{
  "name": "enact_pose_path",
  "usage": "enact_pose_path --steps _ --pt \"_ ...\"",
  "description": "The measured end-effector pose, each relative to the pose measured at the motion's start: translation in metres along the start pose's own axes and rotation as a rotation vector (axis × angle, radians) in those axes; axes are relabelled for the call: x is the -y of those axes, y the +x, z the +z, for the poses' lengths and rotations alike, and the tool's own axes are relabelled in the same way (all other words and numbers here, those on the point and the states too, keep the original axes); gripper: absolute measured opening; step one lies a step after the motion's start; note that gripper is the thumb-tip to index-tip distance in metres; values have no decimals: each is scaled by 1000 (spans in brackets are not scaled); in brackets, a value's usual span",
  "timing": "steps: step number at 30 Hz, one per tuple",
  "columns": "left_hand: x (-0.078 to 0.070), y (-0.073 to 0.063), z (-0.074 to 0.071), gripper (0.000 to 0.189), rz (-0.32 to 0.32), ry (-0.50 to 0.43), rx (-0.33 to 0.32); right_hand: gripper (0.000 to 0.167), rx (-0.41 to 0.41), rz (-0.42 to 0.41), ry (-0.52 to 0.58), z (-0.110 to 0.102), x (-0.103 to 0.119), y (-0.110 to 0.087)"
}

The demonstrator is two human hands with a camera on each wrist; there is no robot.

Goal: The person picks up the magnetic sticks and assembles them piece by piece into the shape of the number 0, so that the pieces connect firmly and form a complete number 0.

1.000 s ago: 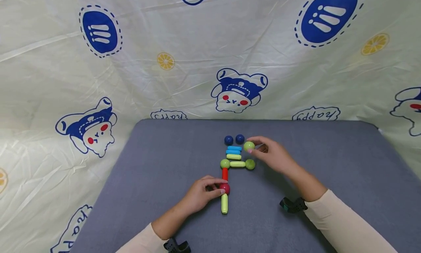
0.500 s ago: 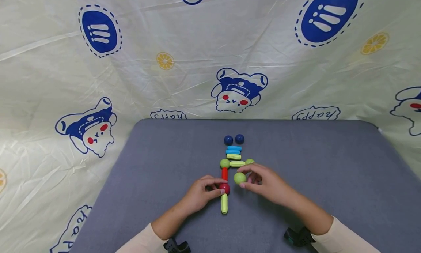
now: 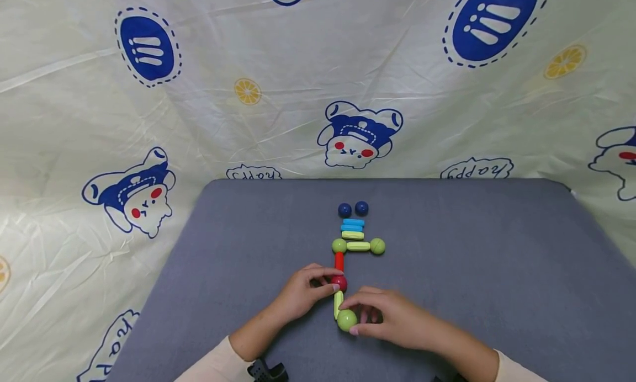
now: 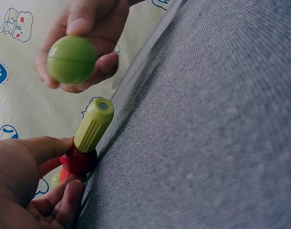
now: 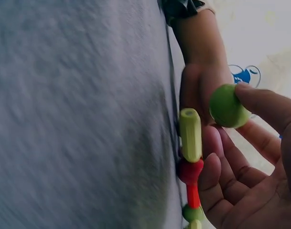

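My left hand (image 3: 303, 293) pinches a red ball (image 3: 340, 283) between thumb and fingertips on the grey table. A yellow-green magnetic rod (image 4: 94, 125) sticks out from that ball towards me, its metal end showing in the left wrist view. From the ball's far side a red rod (image 3: 339, 261) runs to a green ball (image 3: 339, 245). There a second yellow-green rod (image 3: 359, 246) leads right to another green ball (image 3: 377, 246). My right hand (image 3: 397, 320) holds a loose green ball (image 3: 346, 320) by its fingertips, raised over the near end of the first rod.
Beyond the joined pieces lie two light-blue rods (image 3: 353, 225) and a yellow-green rod (image 3: 353, 235), side by side. Two dark-blue balls (image 3: 353, 209) sit behind them. The grey table (image 3: 472, 244) ends at a printed white cloth (image 3: 288, 133).
My right hand has brought the loose green ball towards me, from beside the dark-blue balls to the near rod's end. My left hand has stayed on the red ball.
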State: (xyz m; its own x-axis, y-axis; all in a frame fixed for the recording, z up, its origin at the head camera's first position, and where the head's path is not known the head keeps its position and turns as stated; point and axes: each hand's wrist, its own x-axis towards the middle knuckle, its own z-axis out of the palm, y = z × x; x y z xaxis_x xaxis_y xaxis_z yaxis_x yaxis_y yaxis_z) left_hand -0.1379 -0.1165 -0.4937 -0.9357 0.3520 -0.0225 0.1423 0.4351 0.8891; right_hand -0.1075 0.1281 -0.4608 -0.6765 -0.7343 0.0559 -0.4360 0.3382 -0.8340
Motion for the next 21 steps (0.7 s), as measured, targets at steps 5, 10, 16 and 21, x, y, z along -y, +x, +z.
enact_pose_path --steps 5,10,16,21 --pt "2 1 0 26 11 -7 1 32 61 -42 6 11 -4 0" --pt "3 1 -1 27 13 -14 6 32 90 -54 22 16 -6 2" --pt "2 1 -1 27 5 -14 7 32 104 -30 13 16 -6 5" --pt "2 1 -1 27 7 -17 8 32 102 -34 -2 17 -7 6"
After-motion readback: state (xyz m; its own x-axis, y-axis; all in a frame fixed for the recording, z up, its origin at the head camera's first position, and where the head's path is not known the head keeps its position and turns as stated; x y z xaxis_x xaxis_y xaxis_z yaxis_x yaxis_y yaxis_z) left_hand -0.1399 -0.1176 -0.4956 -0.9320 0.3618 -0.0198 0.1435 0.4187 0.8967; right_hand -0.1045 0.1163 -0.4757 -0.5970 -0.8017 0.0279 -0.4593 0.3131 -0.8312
